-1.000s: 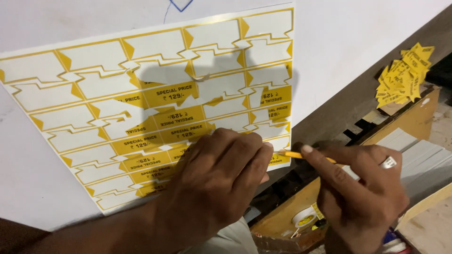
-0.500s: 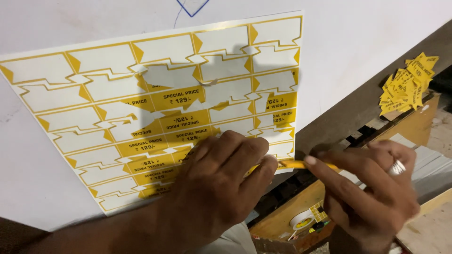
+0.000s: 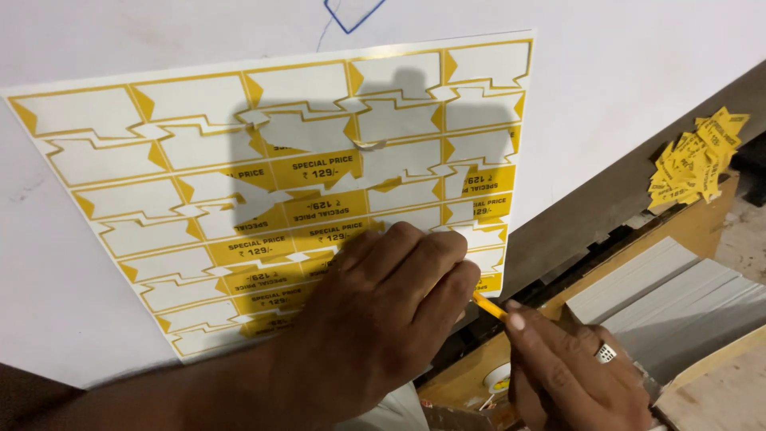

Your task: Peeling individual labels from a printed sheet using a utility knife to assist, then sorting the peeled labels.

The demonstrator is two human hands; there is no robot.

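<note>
Yellow sticker (image 3: 488, 305) between both hands' (image 3: 391, 307) fingertips.

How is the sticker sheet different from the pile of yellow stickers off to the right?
The sticker sheet lies flat on the white table, mostly peeled to white backing; the pile of yellow stickers is a loose, jumbled heap on a cardboard box. The left hand presses the sheet; nothing touches the pile. Both share yellow labels.

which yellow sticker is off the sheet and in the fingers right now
The one pinched in the right hand, a thin yellow sticker seen edge-on beside the left hand. The others lie flat on the sheet or heaped in the pile.
</note>
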